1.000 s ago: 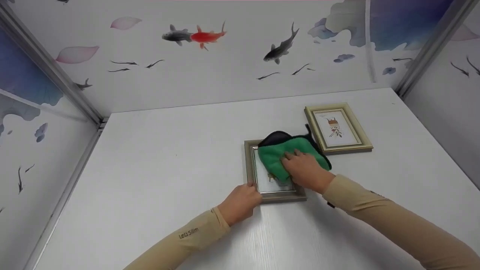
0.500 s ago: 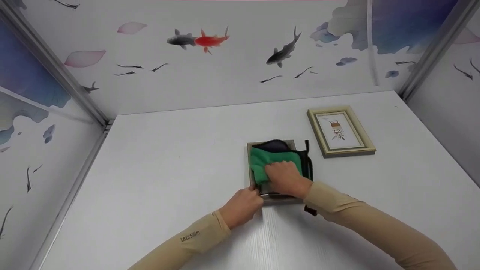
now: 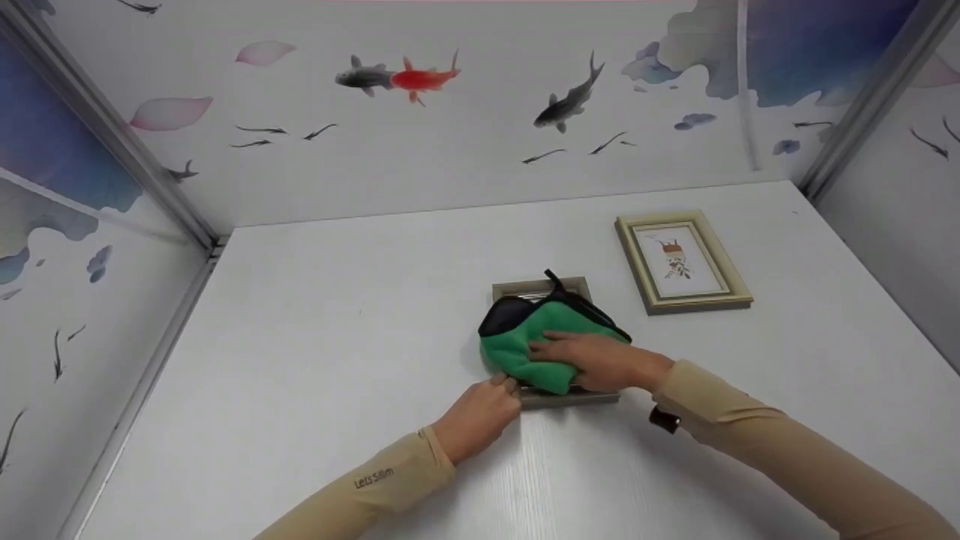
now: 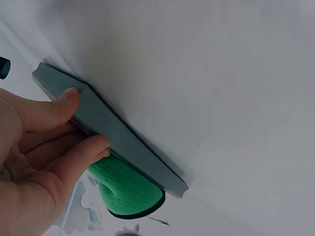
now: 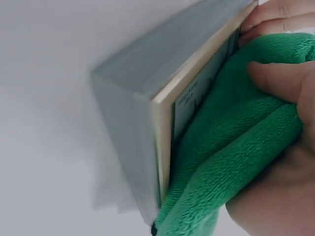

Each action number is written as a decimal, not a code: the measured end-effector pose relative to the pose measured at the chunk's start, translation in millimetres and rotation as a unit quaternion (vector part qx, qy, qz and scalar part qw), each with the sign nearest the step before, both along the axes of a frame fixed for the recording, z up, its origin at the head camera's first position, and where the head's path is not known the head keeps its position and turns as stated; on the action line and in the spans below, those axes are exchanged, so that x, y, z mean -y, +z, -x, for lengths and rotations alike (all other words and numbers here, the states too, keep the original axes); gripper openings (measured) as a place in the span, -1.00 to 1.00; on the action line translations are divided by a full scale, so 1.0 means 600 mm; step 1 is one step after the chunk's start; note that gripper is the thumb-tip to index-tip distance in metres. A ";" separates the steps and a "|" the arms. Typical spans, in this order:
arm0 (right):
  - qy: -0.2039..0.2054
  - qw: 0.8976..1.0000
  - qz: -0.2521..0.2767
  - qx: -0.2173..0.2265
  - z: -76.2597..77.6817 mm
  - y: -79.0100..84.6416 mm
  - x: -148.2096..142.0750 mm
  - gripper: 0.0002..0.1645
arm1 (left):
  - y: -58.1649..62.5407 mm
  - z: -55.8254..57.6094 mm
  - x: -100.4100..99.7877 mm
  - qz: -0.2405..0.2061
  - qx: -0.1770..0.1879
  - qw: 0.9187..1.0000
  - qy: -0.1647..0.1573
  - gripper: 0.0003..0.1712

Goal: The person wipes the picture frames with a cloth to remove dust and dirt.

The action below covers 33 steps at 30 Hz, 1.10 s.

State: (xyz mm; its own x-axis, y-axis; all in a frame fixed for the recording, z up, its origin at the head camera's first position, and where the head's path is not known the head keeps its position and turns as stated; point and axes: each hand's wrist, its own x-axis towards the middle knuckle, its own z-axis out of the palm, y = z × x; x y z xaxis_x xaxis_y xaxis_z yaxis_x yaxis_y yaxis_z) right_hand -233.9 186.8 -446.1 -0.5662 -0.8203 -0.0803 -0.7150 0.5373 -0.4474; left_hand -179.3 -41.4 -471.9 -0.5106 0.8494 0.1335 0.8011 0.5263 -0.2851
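Observation:
A grey-brown picture frame [image 3: 571, 400] lies on the white table, mostly covered by a green cloth [image 3: 511, 346] with black edging and a dark underside. My left hand [image 3: 477, 417] pinches the frame's near left corner; in the left wrist view its thumb and fingers lie on either side of the frame's edge [image 4: 115, 130]. My right hand [image 3: 600, 361] holds the cloth against the glass, fingers pointing left. Bunched cloth [image 5: 231, 147] sits under the thumb and palm in the right wrist view, where part of the picture shows beside it.
A second, gold-coloured picture frame [image 3: 684, 262] lies face up behind and to the right. White walls [image 3: 450, 165] printed with fish and petals enclose the table [image 3: 337, 337] at the back and both sides, with metal posts [image 3: 862, 105] at the corners.
My right hand has wiped the cloth left across the frame, then nearer to me, uncovering the frame's far edge. Its fingers are straighter than half a second ago. My left hand stays at the corner.

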 end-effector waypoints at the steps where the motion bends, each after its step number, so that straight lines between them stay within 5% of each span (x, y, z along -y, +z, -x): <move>1: -0.003 1.000 -0.013 -0.019 -0.005 0.003 -0.004 -0.38 | -0.001 0.000 -0.001 -0.007 -0.001 1.000 0.001 -0.93; 5: -0.047 0.987 -0.092 -0.124 -0.030 0.015 -0.012 -0.43 | 0.001 0.003 -0.002 -0.024 -0.014 1.000 -0.001 -0.92; 9: -0.109 0.951 -0.155 -0.243 -0.062 0.017 -0.007 -0.51 | 0.002 0.004 0.000 -0.041 -0.007 0.999 -0.002 -0.90; 12: -0.133 0.929 -0.144 -0.313 -0.084 0.008 0.005 -0.68 | 0.001 0.005 0.003 -0.060 0.015 0.998 0.001 -0.87; 14: -0.138 0.925 -0.114 -0.334 -0.093 0.001 0.014 -0.75 | -0.001 0.006 0.004 -0.075 0.025 0.997 0.003 -0.86; 18: -0.116 0.948 -0.043 -0.294 -0.090 -0.005 0.029 -0.67 | -0.004 0.010 0.008 -0.112 0.036 0.993 -0.005 -0.86; 21: -0.085 0.969 -0.019 -0.231 -0.080 -0.005 0.033 -0.75 | -0.003 0.020 0.019 -0.159 0.105 0.981 -0.030 -0.89; 23: -0.072 0.979 -0.025 -0.191 -0.076 -0.006 0.031 -0.63 | 0.000 0.032 0.030 -0.198 0.190 0.961 -0.045 -0.92; 25: -0.065 0.983 -0.031 -0.168 -0.074 -0.006 0.027 -0.49 | 0.007 0.049 0.043 -0.236 0.275 0.931 -0.047 -0.92; 28: -0.051 0.987 -0.032 -0.146 -0.072 -0.008 0.017 -0.41 | 0.024 0.080 0.058 -0.269 0.326 0.906 -0.017 -0.90; 33: -0.010 0.991 -0.024 -0.134 -0.066 -0.014 -0.002 -0.30 | 0.054 0.144 0.053 -0.268 0.260 0.923 0.091 -0.88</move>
State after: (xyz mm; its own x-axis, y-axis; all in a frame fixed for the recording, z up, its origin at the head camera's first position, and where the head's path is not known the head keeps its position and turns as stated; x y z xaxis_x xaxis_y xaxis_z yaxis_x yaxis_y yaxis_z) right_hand -194.0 187.7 -454.5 -0.5886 -0.8076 0.0368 -0.7935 0.5684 -0.2173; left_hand -265.5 -73.4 -439.3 -0.7514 0.6265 0.2069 0.6411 0.6190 0.4537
